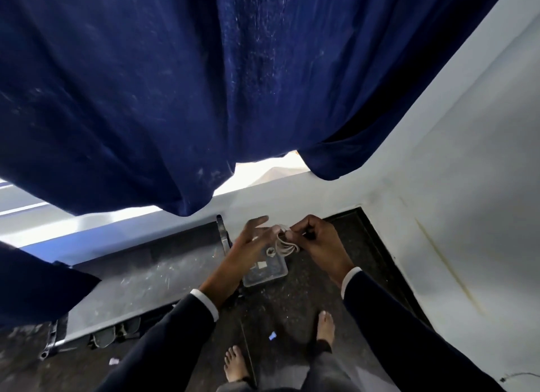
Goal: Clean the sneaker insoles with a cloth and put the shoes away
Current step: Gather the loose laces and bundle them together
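The right hand (317, 242) pinches a small pale cloth (285, 244) above a clear plastic box (267, 272) on the floor; the left hand (248, 242) beside it has fingers spread. No sneakers or insoles are clearly visible, so cleaning seems not yet begun.

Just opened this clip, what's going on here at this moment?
A person stands barefoot on a dark floor by a white wall, under a hanging blue curtain. The right hand pinches a small bundle of pale cord or cloth; what it is exactly is hard to tell. The left hand is beside it with fingers spread, apparently touching it. Below the hands sits a clear plastic container on the floor. A pair of sandals lies at the left. No sneakers or insoles are visible.
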Demonstrator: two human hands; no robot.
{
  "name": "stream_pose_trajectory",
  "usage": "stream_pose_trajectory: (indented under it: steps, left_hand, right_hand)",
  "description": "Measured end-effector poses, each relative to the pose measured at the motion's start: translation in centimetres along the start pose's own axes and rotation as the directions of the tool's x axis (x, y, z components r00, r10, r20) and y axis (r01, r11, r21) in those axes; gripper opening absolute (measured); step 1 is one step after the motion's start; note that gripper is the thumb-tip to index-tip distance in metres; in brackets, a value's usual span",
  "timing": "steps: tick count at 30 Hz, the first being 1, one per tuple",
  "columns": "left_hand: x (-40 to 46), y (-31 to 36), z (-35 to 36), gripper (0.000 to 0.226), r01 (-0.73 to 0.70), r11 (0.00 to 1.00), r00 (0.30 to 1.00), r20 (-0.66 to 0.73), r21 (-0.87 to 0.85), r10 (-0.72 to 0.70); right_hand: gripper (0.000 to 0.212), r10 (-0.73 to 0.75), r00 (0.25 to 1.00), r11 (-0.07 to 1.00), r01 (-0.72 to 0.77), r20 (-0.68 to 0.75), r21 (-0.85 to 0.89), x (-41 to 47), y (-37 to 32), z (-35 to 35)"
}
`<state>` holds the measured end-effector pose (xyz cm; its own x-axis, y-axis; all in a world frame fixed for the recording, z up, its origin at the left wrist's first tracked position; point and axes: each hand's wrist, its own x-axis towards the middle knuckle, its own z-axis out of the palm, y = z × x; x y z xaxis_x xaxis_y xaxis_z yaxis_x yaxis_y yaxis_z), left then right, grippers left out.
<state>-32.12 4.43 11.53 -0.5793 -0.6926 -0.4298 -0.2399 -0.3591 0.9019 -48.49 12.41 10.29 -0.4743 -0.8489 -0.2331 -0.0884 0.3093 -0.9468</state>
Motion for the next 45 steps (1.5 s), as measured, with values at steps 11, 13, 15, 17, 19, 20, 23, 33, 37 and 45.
stream_pose_trajectory:
  steps: [11,13,15,17,19,20,23,33,37,45]
  left_hand:
    - [11.3,-11.6,9.7,0.047,0.129,0.991,0.974,-0.187,-0.022,-0.131]
    - [13.8,-16.2,10.3,0.033,0.204,0.978,0.947,-0.242,-0.049,-0.209]
    - [16.4,-20.5,10.3,0.029,0.268,0.96,0.915,-0.291,-0.085,-0.281]
    - [19.4,-25.2,10.3,0.028,0.311,0.945,0.893,-0.312,-0.096,-0.326]
    - [22.6,-29.8,10.1,0.028,0.331,0.938,0.871,-0.349,-0.105,-0.346]
    - [24.4,-32.5,9.9,0.027,0.342,0.934,0.855,-0.379,-0.105,-0.355]
    - [29.9,-41.0,8.7,0.016,0.333,0.935,0.82,-0.453,-0.119,-0.35]
    - [45.0,-63.3,5.9,0.036,0.363,0.931,0.795,-0.533,0.034,-0.291]
    - [48.4,-67.9,4.9,0.034,0.37,0.929,0.786,-0.537,0.011,-0.306]
    - [52.5,-73.4,3.5,0.043,0.358,0.933,0.778,-0.56,0.025,-0.284]
  right_hand:
    - [0.02,0.178,0.971,0.975,-0.151,0.159,-0.164,10.4,14.1,-6.7]
    - [0.021,0.24,0.949,0.962,-0.205,0.203,-0.182,12.0,18.9,-6.6]
    - [0.019,0.274,0.936,0.953,-0.233,0.222,-0.194,13.4,23.5,-5.9]
    - [0.016,0.301,0.928,0.943,-0.256,0.22,-0.212,15.2,28.7,-4.8]
    - [0.011,0.342,0.915,0.932,-0.301,0.214,-0.202,17.1,33.5,-3.4]
    - [0.011,0.366,0.905,0.924,-0.326,0.218,-0.198,18.1,36.3,-2.4]
    - [0.016,0.399,0.893,0.912,-0.364,0.209,-0.187,21.6,44.7,0.9]
    - [0.016,0.388,0.894,0.901,-0.316,0.226,-0.296,31.0,67.5,8.8]
    - [0.023,0.372,0.907,0.875,-0.273,0.196,-0.399,33.4,71.7,11.4]
    - [0.033,0.325,0.912,0.726,-0.07,0.252,-0.684,37.8,75.2,14.4]
